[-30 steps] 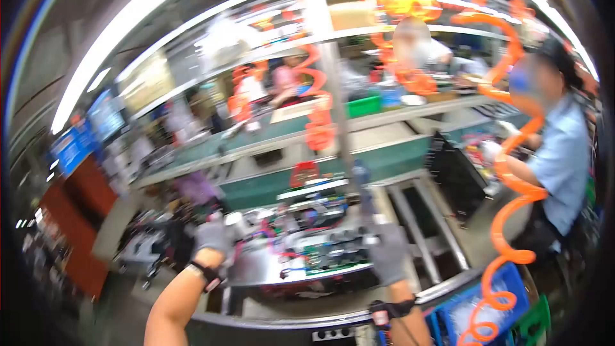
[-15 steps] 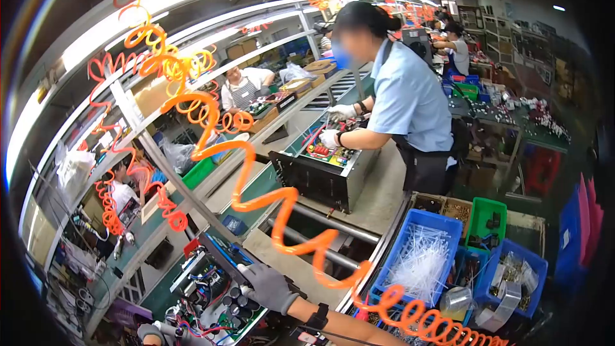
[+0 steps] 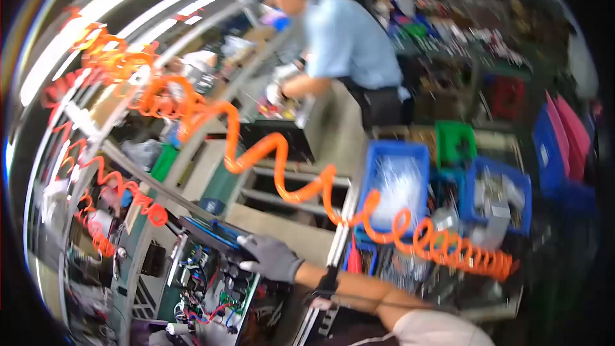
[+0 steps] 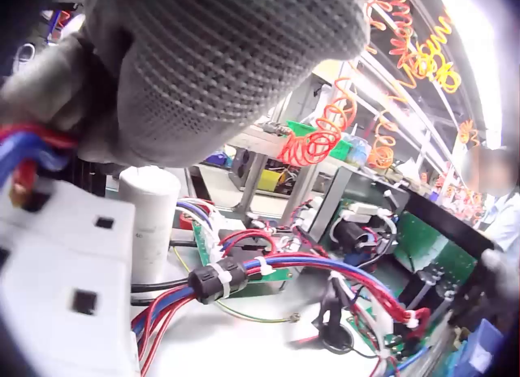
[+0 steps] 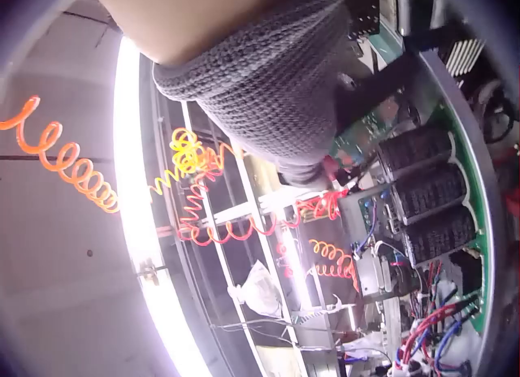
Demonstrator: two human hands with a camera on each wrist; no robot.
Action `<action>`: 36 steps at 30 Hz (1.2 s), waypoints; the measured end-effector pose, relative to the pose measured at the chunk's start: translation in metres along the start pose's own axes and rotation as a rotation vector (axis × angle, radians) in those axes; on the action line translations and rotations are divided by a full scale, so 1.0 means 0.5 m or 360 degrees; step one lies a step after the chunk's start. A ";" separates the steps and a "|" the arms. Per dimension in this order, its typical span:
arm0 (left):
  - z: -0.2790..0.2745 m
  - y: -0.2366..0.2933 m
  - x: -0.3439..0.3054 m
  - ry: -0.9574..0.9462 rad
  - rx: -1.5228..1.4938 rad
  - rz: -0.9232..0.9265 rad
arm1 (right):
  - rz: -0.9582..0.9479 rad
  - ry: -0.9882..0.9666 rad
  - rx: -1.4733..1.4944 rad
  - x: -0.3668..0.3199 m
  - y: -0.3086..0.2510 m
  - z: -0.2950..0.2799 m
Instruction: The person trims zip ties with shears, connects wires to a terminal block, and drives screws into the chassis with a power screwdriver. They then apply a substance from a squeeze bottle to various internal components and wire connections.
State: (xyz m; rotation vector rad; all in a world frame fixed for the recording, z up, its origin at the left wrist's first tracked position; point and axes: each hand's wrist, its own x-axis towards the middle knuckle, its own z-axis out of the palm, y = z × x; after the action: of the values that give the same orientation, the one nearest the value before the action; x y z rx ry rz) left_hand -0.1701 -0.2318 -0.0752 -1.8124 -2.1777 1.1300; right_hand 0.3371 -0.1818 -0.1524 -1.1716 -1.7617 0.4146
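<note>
In the head view my grey-gloved right hand [image 3: 274, 259] is at the near end of an upright dark panel [image 3: 214, 234] of an electronics chassis, thumb and fingers to either side of its edge. The chassis holds circuit boards, wires and black cylindrical capacitors [image 5: 426, 194]. My left hand [image 4: 215, 68], gloved too, has its fingers bent beside red and blue wires [image 4: 32, 153] and above a white plate with square holes [image 4: 73, 263]; I cannot tell what it holds. Near it are a white cylinder [image 4: 150, 223] and a cable bundle through a black ferrite ring [image 4: 218, 281].
An orange coiled air hose [image 3: 282, 170] stretches across the head view. A person in a light blue shirt [image 3: 349, 38] works at another chassis [image 3: 282, 133] farther along. At right stand blue bins [image 3: 368, 186], one with white cable ties, and a green bin [image 3: 456, 144].
The head view has swung right, bringing the neighbouring person and bins into view. My right hand stays at the chassis panel; the left has slipped to the bottom edge of the view.
</note>
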 end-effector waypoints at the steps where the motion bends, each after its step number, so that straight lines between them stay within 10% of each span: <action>1: -0.006 -0.009 0.002 0.0024 0.0003 0.0029 | -0.0013 0.0165 -0.0055 -0.046 0.006 -0.007; 7: -0.031 -0.080 0.017 0.0201 -0.0112 0.0274 | 0.1109 -0.0136 0.0721 -0.421 0.037 -0.087; 11: -0.018 -0.089 0.010 0.0288 -0.0742 0.0472 | 0.1555 0.0465 0.0180 -0.599 0.022 -0.152; 14: -0.033 -0.079 -0.027 0.0442 -0.0893 0.0651 | 0.1593 0.0559 0.0115 -0.594 0.018 -0.169; 21: -0.068 -0.020 -0.156 0.0763 -0.0649 0.0729 | 0.0659 -0.0035 -0.1191 -0.436 0.112 -0.041; 24: -0.080 -0.015 -0.272 0.0777 -0.0890 0.0703 | 0.1037 -0.0657 -0.1573 -0.411 0.146 -0.001; 32: 0.057 0.060 -0.367 0.1547 -0.1618 0.0160 | 0.1232 -0.0404 -0.1654 -0.421 0.190 0.025; 36: 0.036 0.109 -0.345 0.1589 -0.1173 0.0272 | 0.1391 -0.0316 -0.1604 -0.418 0.195 0.034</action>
State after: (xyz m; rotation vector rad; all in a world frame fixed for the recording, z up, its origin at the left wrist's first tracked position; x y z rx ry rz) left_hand -0.0848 -0.3910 -0.0555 -2.1038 -1.8441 -0.6363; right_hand 0.3943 -0.3086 -0.3372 -2.7145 -1.5322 0.0994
